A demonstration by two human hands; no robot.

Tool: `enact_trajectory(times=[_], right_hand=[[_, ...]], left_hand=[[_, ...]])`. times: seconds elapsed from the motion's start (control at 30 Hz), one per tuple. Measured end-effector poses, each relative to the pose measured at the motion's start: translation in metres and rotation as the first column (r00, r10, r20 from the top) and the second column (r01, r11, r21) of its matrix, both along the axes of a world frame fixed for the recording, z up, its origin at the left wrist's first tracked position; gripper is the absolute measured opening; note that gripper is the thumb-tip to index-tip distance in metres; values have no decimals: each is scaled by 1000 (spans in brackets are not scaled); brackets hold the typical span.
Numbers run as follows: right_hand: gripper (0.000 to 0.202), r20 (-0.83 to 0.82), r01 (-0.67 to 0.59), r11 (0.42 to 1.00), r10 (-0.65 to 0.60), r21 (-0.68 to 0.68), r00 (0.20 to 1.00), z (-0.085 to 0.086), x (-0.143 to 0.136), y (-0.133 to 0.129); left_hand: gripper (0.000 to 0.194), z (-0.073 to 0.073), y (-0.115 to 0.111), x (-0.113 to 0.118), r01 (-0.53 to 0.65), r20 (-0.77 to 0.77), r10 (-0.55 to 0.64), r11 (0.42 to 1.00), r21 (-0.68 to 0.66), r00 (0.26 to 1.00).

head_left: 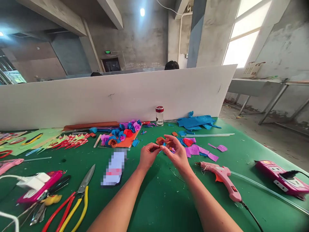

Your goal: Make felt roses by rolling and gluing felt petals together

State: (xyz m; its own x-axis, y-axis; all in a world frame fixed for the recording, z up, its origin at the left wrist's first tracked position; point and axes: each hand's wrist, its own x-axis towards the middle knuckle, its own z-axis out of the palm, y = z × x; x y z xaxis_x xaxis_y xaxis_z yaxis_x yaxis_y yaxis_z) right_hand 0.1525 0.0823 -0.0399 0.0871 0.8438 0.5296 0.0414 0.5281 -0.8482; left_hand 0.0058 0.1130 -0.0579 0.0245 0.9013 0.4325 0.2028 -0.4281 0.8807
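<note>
Flower (160,140) of brown paper is above the green desk (154,206), grasped low by the fingertip grip of left hand (149,154) and right hand (177,152), and probably it is light, soft, easily crushed, so holding near the bottom should be safest.

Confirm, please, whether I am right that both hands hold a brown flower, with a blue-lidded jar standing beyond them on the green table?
Not quite: the head view shows that the jar has a red lid. The rest stands: the left hand and right hand hold the brown flower, with the jar beyond them on the green table.
</note>
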Motion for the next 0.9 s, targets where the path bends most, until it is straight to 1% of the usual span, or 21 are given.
enact_trajectory(times=[0.07, 0.13, 0.2, 0.27, 0.37, 0.43, 0.47, 0.57, 0.63, 0.8, 0.9], right_hand=[[39, -26, -3, 999, 2, -43, 1000, 1, 1, 0], [41, -15, -12, 997, 11, -71, 1000, -1, 2, 1], [46, 57, -22, 997, 27, -80, 998, -3, 2, 4], [47, 143, -16, 997, 27, -77, 989, -7, 2, 6], [36, 210, 8, 998, 4, -58, 978, -11, 0, 8], [30, 231, 16, 999, -5, -47, 973, -13, -2, 8], [29, 237, 17, 999, -7, -41, 971, -13, -2, 8], [26, 238, 21, 999, -15, -26, 971, -14, -2, 9], [24, 238, 29, 999, -25, -15, 971, -14, -2, 9], [20, 245, 58, 998, -57, 5, 968, -14, -2, 10], [32, 195, 37, 999, -34, -9, 980, -10, 0, 7]], left_hand=[[18, 0, -1, 1, 7, 8, -7, 1000, -19, 1000], [17, 0, 0, 1, 6, 2, -6, 1000, -27, 1000], [16, -1, 0, 1, 9, 1, -9, 1000, -27, 1000], [12, -2, 1, 1, 38, 23, -37, 999, -26, 999], [7, -2, 1, 1, 79, 48, -79, 997, 0, 996], [3, -2, 1, 2, 77, 27, -78, 996, 39, 997], [1, -2, 1, 2, 75, 13, -76, 996, 58, 997], [8, -2, 0, 2, 83, -12, -82, 994, 74, 997], [9, -3, -1, 2, 97, -13, -97, 994, 47, 995], [4, -4, -1, 3, 134, 17, -133, 991, -26, 991], [10, -4, -1, 2, 100, 17, -100, 994, -49, 995]])
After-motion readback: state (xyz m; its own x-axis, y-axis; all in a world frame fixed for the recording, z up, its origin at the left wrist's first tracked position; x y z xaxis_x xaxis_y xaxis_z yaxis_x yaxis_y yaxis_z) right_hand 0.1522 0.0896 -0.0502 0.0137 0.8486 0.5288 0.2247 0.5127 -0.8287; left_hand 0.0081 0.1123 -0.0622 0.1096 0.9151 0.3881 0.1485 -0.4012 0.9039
